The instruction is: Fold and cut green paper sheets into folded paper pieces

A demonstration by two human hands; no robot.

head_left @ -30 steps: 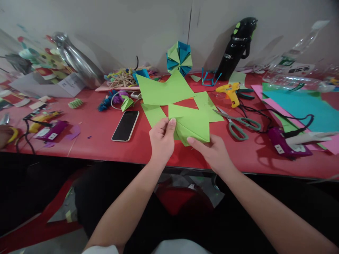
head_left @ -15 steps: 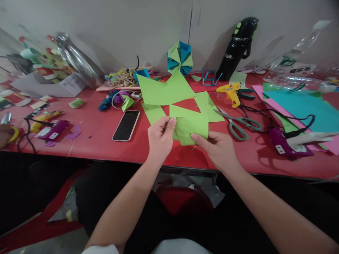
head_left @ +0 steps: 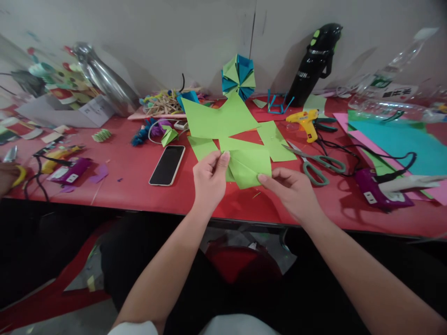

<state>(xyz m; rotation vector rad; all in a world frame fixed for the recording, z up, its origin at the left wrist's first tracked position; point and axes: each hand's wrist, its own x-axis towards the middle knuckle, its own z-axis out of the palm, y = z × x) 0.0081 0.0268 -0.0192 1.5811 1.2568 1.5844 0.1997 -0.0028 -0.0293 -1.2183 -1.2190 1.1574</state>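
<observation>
Between my two hands is a piece of green paper (head_left: 248, 166) with a slanting crease, raised a little over the near edge of the table. My left hand (head_left: 211, 174) pinches its left edge between thumb and fingers. At the lower right corner, my right hand (head_left: 288, 188) grips it the same way. Behind it lies a larger green sheet (head_left: 220, 122) with a notched top edge. Another green piece (head_left: 277, 142) lies to the right, beside grey-handled scissors (head_left: 316, 167) with their blades pointing left.
A phone (head_left: 166, 165) lies left of my hands. A yellow glue gun (head_left: 303, 123), a black bottle (head_left: 316, 65) and a purple power block (head_left: 382, 190) stand to the right. A blue-green paper ball (head_left: 239, 77) rests against the wall. Another person's hand (head_left: 9, 177) shows at far left.
The front part of the green paper has tilted and its right edge has shifted slightly left. My right hand has moved a little to the right along its corner; both hands still hold it.
</observation>
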